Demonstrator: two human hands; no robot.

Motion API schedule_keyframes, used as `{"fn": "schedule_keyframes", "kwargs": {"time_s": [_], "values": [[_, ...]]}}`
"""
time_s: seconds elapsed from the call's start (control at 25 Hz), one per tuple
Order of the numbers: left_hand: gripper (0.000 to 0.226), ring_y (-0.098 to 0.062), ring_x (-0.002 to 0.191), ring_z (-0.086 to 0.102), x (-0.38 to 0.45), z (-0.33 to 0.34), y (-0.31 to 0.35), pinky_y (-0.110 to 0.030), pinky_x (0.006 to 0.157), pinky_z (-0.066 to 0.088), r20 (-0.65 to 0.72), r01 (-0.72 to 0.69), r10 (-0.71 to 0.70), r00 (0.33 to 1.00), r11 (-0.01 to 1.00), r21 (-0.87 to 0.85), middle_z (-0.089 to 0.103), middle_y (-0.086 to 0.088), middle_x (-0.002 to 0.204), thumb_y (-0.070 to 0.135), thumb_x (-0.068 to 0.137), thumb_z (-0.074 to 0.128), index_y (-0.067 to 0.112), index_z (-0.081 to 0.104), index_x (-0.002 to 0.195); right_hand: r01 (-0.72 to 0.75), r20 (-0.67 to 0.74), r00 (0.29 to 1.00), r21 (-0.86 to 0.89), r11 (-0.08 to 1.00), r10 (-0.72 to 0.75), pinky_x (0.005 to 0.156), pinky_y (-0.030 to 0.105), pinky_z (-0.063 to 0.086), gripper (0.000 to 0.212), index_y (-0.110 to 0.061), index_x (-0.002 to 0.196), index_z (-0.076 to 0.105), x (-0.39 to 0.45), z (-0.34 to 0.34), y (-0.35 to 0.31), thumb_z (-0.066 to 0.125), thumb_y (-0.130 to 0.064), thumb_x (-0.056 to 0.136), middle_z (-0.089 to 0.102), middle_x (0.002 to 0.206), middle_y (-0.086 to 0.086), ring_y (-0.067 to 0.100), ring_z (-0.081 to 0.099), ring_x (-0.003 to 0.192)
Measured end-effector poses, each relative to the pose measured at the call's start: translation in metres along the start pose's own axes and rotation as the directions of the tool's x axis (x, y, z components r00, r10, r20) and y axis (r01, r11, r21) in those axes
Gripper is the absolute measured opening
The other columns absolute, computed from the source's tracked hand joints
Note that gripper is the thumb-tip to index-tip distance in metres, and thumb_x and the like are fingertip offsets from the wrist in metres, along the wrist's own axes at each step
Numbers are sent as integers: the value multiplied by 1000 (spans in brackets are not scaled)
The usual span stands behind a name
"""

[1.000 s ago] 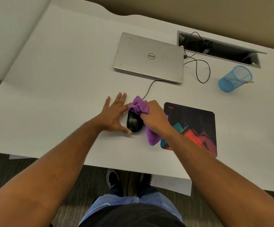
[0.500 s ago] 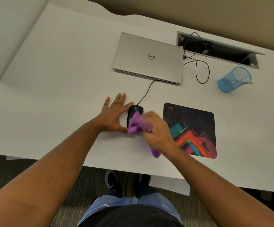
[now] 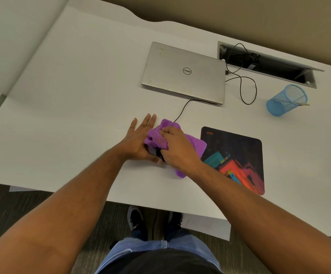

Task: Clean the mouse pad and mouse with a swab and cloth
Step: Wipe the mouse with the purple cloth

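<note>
1. Count: one black wired computer mouse (image 3: 159, 153), one purple fuzzy cloth (image 3: 161, 136), one dark rectangular mouse pad with bright abstract print (image 3: 237, 151), one closed silver laptop (image 3: 184, 73), one blue mesh pen cup (image 3: 287, 99), all on the white worktop (image 3: 71, 115).
2. Mouse: near the front edge, almost wholly covered; heading cannot be told.
3. Mouse pad: just right of the mouse, long axis across the worktop.
4. Left hand (image 3: 139, 139): flat, fingers spread, thumb against the mouse.
5. Right hand (image 3: 178, 147): closed around the bunched cloth, pressed on the mouse.

Two hands (image 3: 141, 141), one cloth (image 3: 196, 145), one mouse (image 3: 158, 153), one mouse pad (image 3: 239, 151), one laptop (image 3: 184, 72), one mesh cup (image 3: 285, 101).
</note>
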State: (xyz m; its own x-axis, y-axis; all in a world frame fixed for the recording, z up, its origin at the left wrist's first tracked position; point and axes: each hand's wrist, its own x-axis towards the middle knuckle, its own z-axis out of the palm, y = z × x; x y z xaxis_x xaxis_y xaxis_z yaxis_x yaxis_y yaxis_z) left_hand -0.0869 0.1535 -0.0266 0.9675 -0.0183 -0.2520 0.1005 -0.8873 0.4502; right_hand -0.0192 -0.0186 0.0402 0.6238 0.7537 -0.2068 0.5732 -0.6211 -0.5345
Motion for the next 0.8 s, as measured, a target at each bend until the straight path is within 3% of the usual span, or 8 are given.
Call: {"fn": "schedule_keyframes", "kwargs": {"time_s": [0.2,0.4,0.52,0.6,0.68,0.8], "values": [[115,-14,145,-32,0,-1,1,-54,118,-16,-15,-11,11,1000,1000,23,-24,-2,163,84,71,48,32,-5,158,174,127,976,36,984,-177,111,12,16,57,-18,146,55,-31,-4,22,66,-13,89,48,151,-1,14,36,140],[124,-13,145,-32,-2,-1,4,-49,117,-20,-25,-8,9,1000,999,34,-25,-1,162,86,65,57,31,-3,158,267,131,951,114,957,-280,119,31,31,57,-10,138,63,-55,2,34,68,4,83,55,143,4,19,42,139],[126,-13,144,-34,-1,-1,2,-50,117,-19,-20,-1,3,1000,998,64,-27,-1,162,88,63,58,33,-6,158,326,152,931,52,944,-331,116,32,35,53,-7,132,67,-69,6,44,74,4,80,61,136,6,22,47,134],[129,-12,144,-34,-1,-1,1,-50,116,-20,-15,-4,5,1000,998,70,-27,0,162,93,60,54,34,-6,158,326,165,932,8,945,-323,112,26,34,50,-8,130,69,-75,9,47,77,-1,81,63,132,6,23,49,131],[133,-11,143,-35,-1,-2,0,-50,116,-20,0,-2,2,1000,998,58,-27,0,162,97,56,49,33,-7,158,296,128,948,-7,955,-292,109,24,34,48,-8,128,69,-76,10,47,79,-4,81,64,130,7,23,50,128],[138,-10,142,-36,1,-4,2,-50,116,-21,23,14,-15,1000,999,45,-28,1,162,102,51,42,31,-10,157,225,-6,974,16,974,-225,105,32,44,39,-9,120,73,-74,13,42,79,-7,82,68,120,7,22,56,118]]}}
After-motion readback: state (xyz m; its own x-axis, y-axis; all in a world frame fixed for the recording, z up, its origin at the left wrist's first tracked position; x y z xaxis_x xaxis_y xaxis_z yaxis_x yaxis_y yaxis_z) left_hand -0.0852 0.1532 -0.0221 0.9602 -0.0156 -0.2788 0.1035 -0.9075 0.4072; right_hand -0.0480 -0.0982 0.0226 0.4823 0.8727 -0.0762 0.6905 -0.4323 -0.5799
